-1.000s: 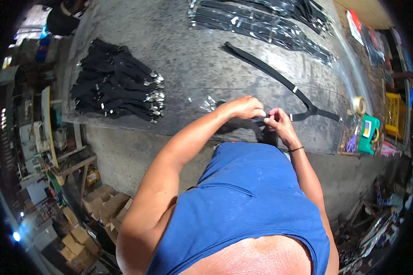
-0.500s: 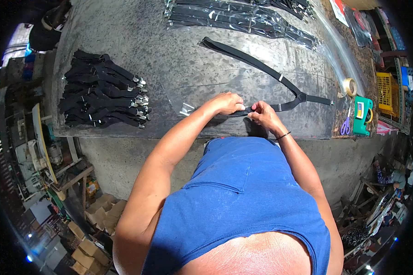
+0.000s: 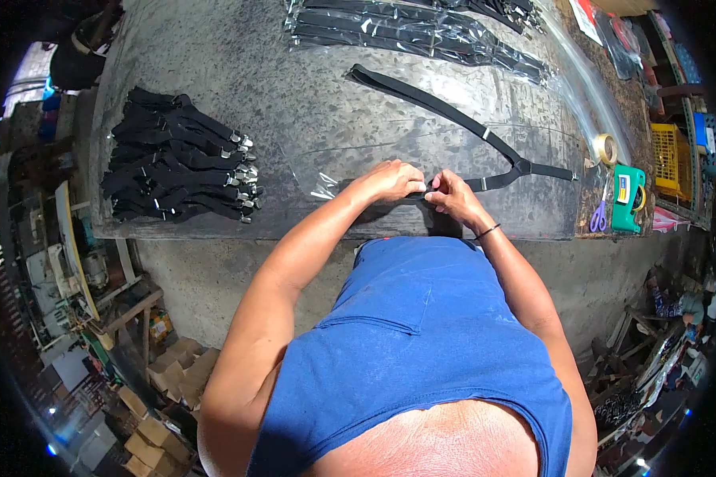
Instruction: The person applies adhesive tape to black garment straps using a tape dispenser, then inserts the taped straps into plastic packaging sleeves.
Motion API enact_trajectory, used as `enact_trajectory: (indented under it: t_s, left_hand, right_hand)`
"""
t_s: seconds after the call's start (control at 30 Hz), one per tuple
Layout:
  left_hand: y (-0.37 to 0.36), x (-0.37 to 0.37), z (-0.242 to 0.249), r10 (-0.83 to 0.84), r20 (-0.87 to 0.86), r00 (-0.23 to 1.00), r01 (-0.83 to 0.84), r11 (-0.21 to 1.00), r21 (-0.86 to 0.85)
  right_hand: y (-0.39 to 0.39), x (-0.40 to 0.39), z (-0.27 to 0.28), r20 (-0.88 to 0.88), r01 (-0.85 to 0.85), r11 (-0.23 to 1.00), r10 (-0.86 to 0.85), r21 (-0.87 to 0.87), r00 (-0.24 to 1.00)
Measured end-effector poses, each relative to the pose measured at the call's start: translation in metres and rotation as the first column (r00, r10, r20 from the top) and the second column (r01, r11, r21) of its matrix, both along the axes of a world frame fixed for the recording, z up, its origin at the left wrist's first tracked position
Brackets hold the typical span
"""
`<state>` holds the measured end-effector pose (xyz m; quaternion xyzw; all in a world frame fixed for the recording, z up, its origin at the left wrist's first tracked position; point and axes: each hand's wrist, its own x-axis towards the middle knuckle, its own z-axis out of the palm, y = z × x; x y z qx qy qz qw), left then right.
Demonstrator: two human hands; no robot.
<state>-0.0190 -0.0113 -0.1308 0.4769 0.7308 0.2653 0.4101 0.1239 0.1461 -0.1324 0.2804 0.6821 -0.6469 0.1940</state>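
A pair of black Y-shaped suspenders [image 3: 441, 101] lies on the grey table, its short tail with a clip pointing right. The lower strap runs left from the junction into my hands. My left hand [image 3: 398, 181] is closed over this strap, fingers bent, palm down. Close beside it, my right hand [image 3: 457, 199] pinches the strap between thumb and fingers. The piece between the fingertips is mostly hidden. A small clear plastic piece [image 3: 324, 186] shows left of my left wrist. Farther left lies a pile of black suspenders [image 3: 175, 155], metal clips facing right.
Plastic-wrapped suspenders [image 3: 406, 32] lie along the far side of the table [image 3: 286, 103]. At the right are clear plastic sheets [image 3: 585, 95], a tape roll [image 3: 605, 149], purple-handled scissors [image 3: 598, 217] and a green tape dispenser [image 3: 628, 199]. The table's front edge is near my body.
My right hand has shifted slightly left, closer to my left hand, and its fingers have closed in on the strap. My left hand stays nearly in place.
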Motion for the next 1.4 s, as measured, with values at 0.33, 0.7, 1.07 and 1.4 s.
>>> enact_trajectory:
  t_s: [0.33,0.7,1.07,1.4]
  left_hand:
    - [-0.003,0.0,0.001,0.005,-0.041,0.999,-0.007,0.999,-0.041]
    - [-0.139,-0.066,0.0,-0.089,0.212,0.973,0.178,0.874,-0.452]
    - [-0.192,-0.049,0.036,-0.015,-0.093,0.996,-0.032,0.877,-0.479]
    - [-0.284,-0.108,0.083,0.237,0.164,0.958,-0.13,0.863,-0.487]
  right_hand:
    - [-0.002,0.0,0.002,-0.007,-0.034,0.997,0.035,0.072,0.999]
    - [0.002,0.003,-0.008,-0.022,0.081,0.991,-0.079,0.106,0.997]
    - [0.006,0.004,-0.007,-0.01,0.109,0.99,-0.109,0.092,0.994]
    - [0.019,0.009,-0.007,-0.062,0.043,0.88,-0.015,0.473,0.998]
